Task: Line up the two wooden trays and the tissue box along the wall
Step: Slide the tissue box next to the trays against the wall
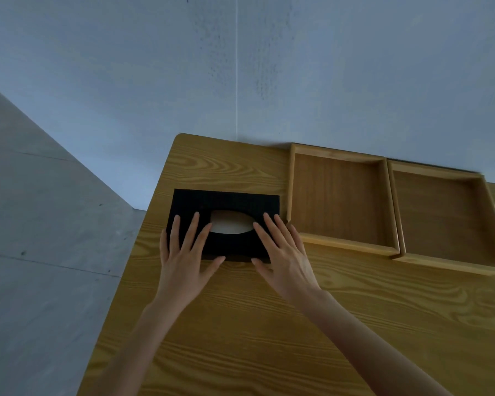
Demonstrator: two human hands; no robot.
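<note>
Hands: both lay nearest the camera, flat and spread on the tissue box; neither pinched anything.
Left hand [183, 252]: fingers fanned over the box's near-left part, thumb at its near edge.
Right hand [283, 252]: fingers fanned over the near-right part, thumb also at the near edge.
Tissue box [226, 201]: black, with an oval opening on top, it sat on the surface near the left edge, its right end just beside the first tray, clearly short of the wall.
First tray [337, 151]: wooden and empty, its far rim lay against or very close to the wall; the exact contact could not be told.
Second tray [440, 170]: wooden and empty, it sat just to the right of the first, sides touching or nearly so, far rim likewise at the wall.
Surface [269, 338]: light wood grain, bare between the box and the wall.
Wall [240, 81]: pale, running along the far edge.
Done: the two trays appeared lined up side by side along the wall.
Left: the box probably needed sliding away from the person until its far side met the wall, level with the trays.
</note>
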